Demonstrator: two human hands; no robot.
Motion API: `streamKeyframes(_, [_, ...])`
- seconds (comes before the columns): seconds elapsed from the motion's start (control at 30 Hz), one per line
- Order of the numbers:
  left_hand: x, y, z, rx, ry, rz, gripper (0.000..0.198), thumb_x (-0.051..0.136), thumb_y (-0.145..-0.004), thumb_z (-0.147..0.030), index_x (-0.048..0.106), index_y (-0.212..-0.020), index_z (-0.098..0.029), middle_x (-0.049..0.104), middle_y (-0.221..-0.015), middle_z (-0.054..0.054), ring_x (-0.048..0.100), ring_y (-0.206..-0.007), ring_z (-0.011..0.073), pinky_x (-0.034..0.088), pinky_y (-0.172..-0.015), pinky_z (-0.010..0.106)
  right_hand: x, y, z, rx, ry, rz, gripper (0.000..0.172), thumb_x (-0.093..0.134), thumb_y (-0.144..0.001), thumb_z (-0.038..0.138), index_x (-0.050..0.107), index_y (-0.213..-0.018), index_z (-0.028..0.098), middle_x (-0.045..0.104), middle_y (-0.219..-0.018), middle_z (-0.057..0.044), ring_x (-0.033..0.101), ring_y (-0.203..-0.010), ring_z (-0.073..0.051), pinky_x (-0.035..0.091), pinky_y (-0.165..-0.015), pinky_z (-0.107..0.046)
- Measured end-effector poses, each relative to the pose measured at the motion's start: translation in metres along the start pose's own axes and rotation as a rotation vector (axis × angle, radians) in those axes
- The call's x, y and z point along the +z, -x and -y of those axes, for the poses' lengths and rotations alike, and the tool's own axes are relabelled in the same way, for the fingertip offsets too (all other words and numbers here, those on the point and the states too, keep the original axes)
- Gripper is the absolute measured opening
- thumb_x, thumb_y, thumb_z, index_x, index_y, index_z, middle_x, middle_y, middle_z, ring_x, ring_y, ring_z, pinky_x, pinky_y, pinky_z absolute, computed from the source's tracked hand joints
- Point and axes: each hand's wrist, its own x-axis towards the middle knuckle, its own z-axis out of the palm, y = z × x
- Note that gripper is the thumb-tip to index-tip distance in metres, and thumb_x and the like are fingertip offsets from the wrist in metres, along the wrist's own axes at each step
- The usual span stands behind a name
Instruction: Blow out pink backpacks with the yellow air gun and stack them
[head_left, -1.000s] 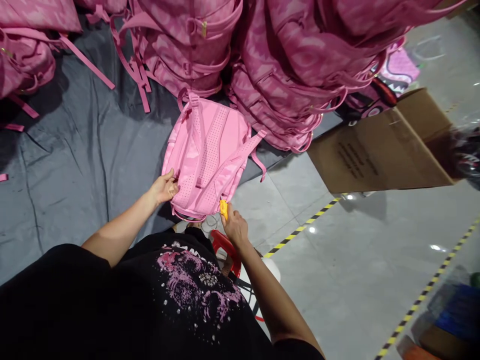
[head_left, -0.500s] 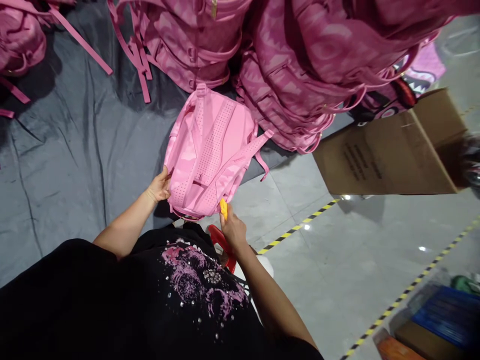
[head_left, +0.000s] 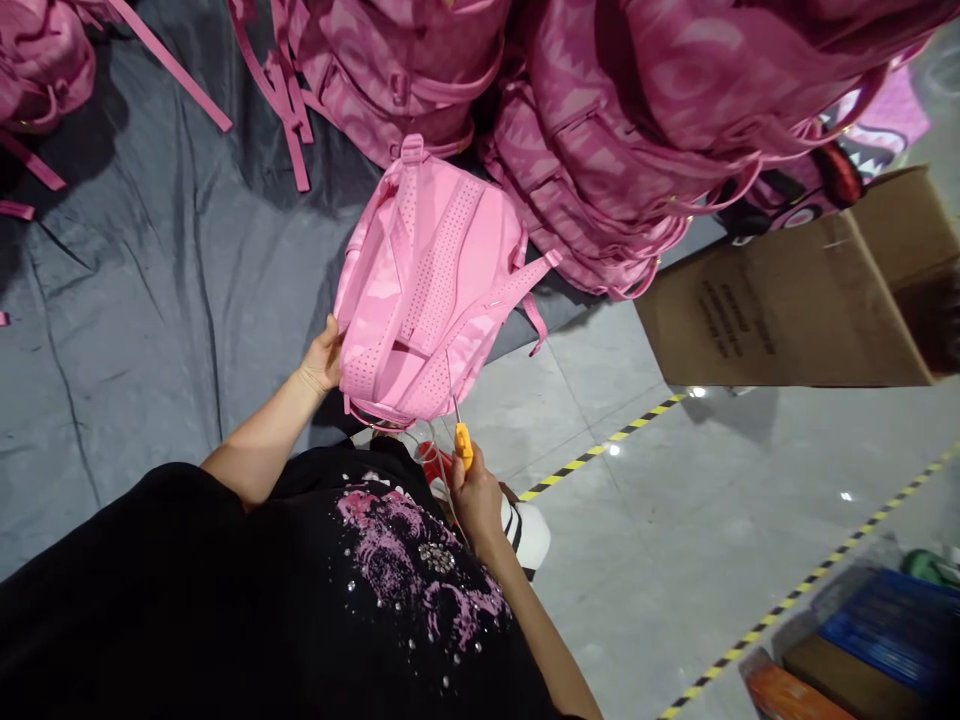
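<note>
A pink camouflage backpack [head_left: 450,265] lies with its back panel and shoulder straps facing up, at the edge of the grey-covered table. My left hand [head_left: 325,358] grips the bag's left side, thumb on the near edge and the other fingers partly hidden behind it. Closed around a small yellow-handled tool [head_left: 464,446], my right hand [head_left: 476,495] is just below the backpack's lower right corner. The tool's thin metal tip points up toward the bag; its exact kind is unclear. A thin pale strand loops near the bag's bottom edge.
Stacked pink backpacks [head_left: 592,150] stand along the far side of the grey cloth [head_left: 142,300]. An open cardboard box [head_left: 780,300] sits on the tiled floor at right. Yellow-black tape [head_left: 600,450] marks the floor. Bins with blue and orange items [head_left: 885,630] are at lower right.
My right hand has drawn slightly down from the backpack's corner, and the tool's metal tip now shows. The left hand keeps its hold on the bag's side. The view has shifted slightly.
</note>
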Motion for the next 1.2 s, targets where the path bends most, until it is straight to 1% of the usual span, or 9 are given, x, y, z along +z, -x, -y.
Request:
streamKeyframes(0.23, [-0.017,0.068,-0.008,0.175,-0.01,-0.115,0.078,0.06,-0.082,-0.07,0.061,-0.128,-0.007,0.074,-0.102,0.018,0.07,-0.104,0.0317,0.058,-0.091,0.042,0.007,-0.003,0.017,-0.182,-0.05,0.014,0.053,0.032,-0.101,0.037,0.045,-0.145,0.011,0.074,-0.097,-0.014,0.069,-0.079,-0.025,0.044,-0.068,-0.03])
streamKeyframes(0.47, [-0.018,0.059,-0.003,0.278,0.119,-0.195,0.046,0.049,-0.096,-0.054,0.063,-0.116,-0.015,0.074,-0.096,0.008,0.071,-0.097,0.0237,0.058,-0.088,0.038,0.001,0.014,0.008,-0.197,-0.015,0.079,0.054,0.03,-0.101,0.04,0.047,-0.144,0.013,0.074,-0.092,-0.013,0.07,-0.079,-0.028,0.045,-0.066,-0.031])
streamKeyframes(0.57, [-0.019,0.075,-0.001,0.254,-0.134,-0.238,0.046,0.051,-0.094,-0.053,0.059,-0.121,-0.017,0.072,-0.104,0.009,0.067,-0.104,0.0252,0.056,-0.089,0.038,0.011,0.027,0.008,-0.228,0.016,0.16,0.052,0.031,-0.101,0.039,0.048,-0.143,0.012,0.074,-0.098,-0.015,0.071,-0.083,-0.028,0.046,-0.069,-0.032])
streamKeyframes(0.7, [-0.016,0.096,0.022,0.749,-0.909,-0.492,0.058,0.061,-0.09,-0.043,0.046,-0.142,-0.021,0.055,-0.143,0.013,0.042,-0.139,0.0303,0.037,-0.114,0.047,0.024,0.02,0.03,-0.222,-0.015,0.215,0.049,0.032,-0.102,0.04,0.047,-0.143,0.017,0.074,-0.099,-0.011,0.071,-0.087,-0.027,0.046,-0.073,-0.032])
streamKeyframes(0.77, [-0.008,0.091,0.036,0.947,-1.434,-0.365,0.061,0.063,-0.088,-0.032,0.045,-0.146,-0.023,0.04,-0.157,0.013,0.026,-0.149,0.0331,0.021,-0.122,0.053,0.023,0.014,0.039,-0.219,-0.052,0.224,0.047,0.033,-0.102,0.041,0.049,-0.141,0.018,0.075,-0.096,-0.009,0.071,-0.087,-0.027,0.045,-0.072,-0.031])
streamKeyframes(0.87, [0.002,0.071,0.047,0.932,-2.0,-0.084,0.066,0.06,-0.086,-0.016,0.043,-0.15,-0.021,0.027,-0.164,0.015,0.017,-0.153,0.0356,0.009,-0.122,0.06,0.017,0.013,0.043,-0.214,-0.082,0.188,0.047,0.031,-0.102,0.042,0.05,-0.137,0.017,0.074,-0.095,-0.01,0.07,-0.086,-0.027,0.044,-0.07,-0.031])
streamKeyframes(1.0, [-0.005,0.056,0.05,0.923,-2.113,-0.078,0.063,0.054,-0.088,-0.017,0.044,-0.15,-0.019,0.025,-0.163,0.018,0.016,-0.153,0.0371,0.009,-0.12,0.063,0.015,0.015,0.037,-0.181,-0.134,0.132,0.047,0.029,-0.102,0.041,0.05,-0.135,0.015,0.073,-0.097,-0.013,0.069,-0.087,-0.028,0.044,-0.07,-0.031])
streamKeyframes(1.1, [-0.019,0.065,0.059,0.808,-2.1,0.09,0.047,0.041,-0.095,-0.02,0.057,-0.139,-0.019,0.048,-0.151,0.018,0.038,-0.144,0.0337,0.026,-0.118,0.056,0.018,0.011,0.035,-0.179,-0.231,0.143,0.045,0.03,-0.102,0.043,0.053,-0.13,0.016,0.073,-0.093,-0.011,0.069,-0.085,-0.027,0.045,-0.072,-0.03])
streamKeyframes(1.2, [-0.027,0.076,0.078,0.604,-2.179,0.184,0.051,0.034,-0.093,-0.013,0.053,-0.141,-0.01,0.048,-0.149,0.022,0.042,-0.141,0.0327,0.04,-0.111,0.051,0.021,0.006,0.036,-0.18,-0.32,0.158,0.045,0.032,-0.102,0.042,0.052,-0.133,0.016,0.072,-0.093,-0.01,0.068,-0.082,-0.024,0.046,-0.072,-0.029])
